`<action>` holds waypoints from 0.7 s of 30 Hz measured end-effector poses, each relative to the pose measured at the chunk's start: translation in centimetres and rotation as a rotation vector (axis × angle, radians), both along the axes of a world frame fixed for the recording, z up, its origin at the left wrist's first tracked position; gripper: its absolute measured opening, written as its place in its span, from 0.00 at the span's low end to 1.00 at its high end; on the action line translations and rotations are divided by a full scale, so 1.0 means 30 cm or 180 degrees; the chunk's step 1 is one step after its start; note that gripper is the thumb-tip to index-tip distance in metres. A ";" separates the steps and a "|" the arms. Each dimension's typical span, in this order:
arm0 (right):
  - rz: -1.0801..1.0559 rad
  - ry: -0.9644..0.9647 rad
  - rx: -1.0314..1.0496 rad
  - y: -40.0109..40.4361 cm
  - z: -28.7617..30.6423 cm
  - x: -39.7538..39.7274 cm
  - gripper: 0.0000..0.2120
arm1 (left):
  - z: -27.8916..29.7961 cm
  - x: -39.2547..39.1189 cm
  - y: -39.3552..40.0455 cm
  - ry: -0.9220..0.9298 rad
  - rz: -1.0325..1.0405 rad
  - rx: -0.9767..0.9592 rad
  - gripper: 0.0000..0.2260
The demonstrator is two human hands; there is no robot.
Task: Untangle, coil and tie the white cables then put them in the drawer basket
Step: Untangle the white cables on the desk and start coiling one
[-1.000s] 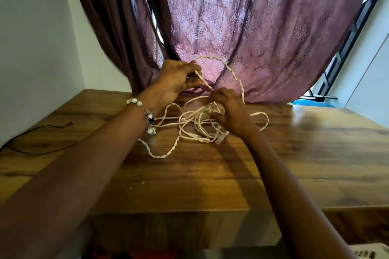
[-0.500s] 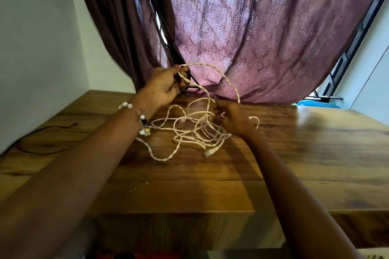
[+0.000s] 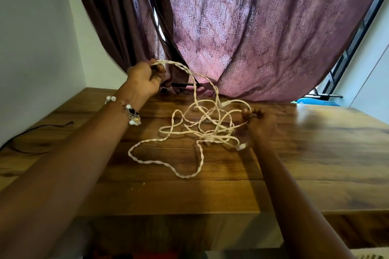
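Observation:
A tangle of white cables [image 3: 202, 128] lies on the wooden table [image 3: 315, 164], partly twisted in pairs, with one long loop trailing toward the front. My left hand [image 3: 145, 79] is raised at the back left and grips a twisted strand that arches up from the heap. My right hand [image 3: 260, 124], blurred, sits at the right side of the heap and pinches a loop there. A white plug end [image 3: 242, 146] lies just below that hand. No drawer basket is in view.
A purple patterned curtain [image 3: 252, 38] hangs right behind the table and touches its back edge. A thin black wire [image 3: 31, 132] lies at the table's far left by the white wall. A window frame shows at the right.
My hands have drawn apart: the left pulled its strand up and left, the right moved right with a loop. The tangle has spread wider across the table.

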State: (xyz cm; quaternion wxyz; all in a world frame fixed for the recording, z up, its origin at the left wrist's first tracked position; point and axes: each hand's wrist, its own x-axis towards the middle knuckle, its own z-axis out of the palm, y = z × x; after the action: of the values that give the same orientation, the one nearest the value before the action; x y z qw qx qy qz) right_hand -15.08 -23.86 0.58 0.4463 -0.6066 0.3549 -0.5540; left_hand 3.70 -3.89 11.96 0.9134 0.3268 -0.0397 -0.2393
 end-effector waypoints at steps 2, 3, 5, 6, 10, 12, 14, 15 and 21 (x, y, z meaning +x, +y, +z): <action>-0.0041 0.0375 -0.0380 0.001 -0.013 0.010 0.08 | 0.020 -0.010 -0.008 0.0008 -0.0126 -0.0059 0.08; -0.0041 0.0471 -0.0559 0.004 -0.014 0.016 0.05 | 0.023 -0.017 -0.015 -0.0019 -0.0185 -0.0075 0.08; -0.0153 0.0377 -0.0780 0.015 0.001 0.027 0.02 | 0.019 -0.020 -0.024 -0.0080 -0.0249 -0.0031 0.03; -0.0280 0.0246 -0.0796 0.023 0.020 0.026 0.04 | 0.008 -0.013 -0.026 -0.0124 -0.0243 0.0068 0.05; -0.0457 -0.0330 -0.0453 0.002 0.066 0.007 0.05 | -0.060 0.025 -0.011 -0.0628 -0.0068 0.1278 0.11; -0.0374 -0.0410 -0.0398 -0.024 0.089 -0.012 0.06 | -0.103 0.041 0.012 -0.1009 -0.0126 0.2274 0.07; -0.0278 -0.0553 -0.0321 -0.025 0.117 -0.023 0.05 | -0.148 0.049 0.036 -0.1680 -0.0127 0.3578 0.06; -0.0224 -0.0682 -0.0205 -0.020 0.132 -0.025 0.03 | -0.173 0.054 0.038 -0.2253 0.0076 0.4586 0.08; -0.0258 -0.0748 0.0008 -0.039 0.201 0.041 0.13 | -0.192 -0.224 -0.005 -0.5525 0.0293 0.3345 0.15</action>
State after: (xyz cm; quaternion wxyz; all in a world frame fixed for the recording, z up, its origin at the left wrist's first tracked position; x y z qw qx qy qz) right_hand -13.86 -25.04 6.61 0.4628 -0.5221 0.3252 -0.6383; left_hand -3.03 -4.03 6.20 0.3182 0.7491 -0.5665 0.1289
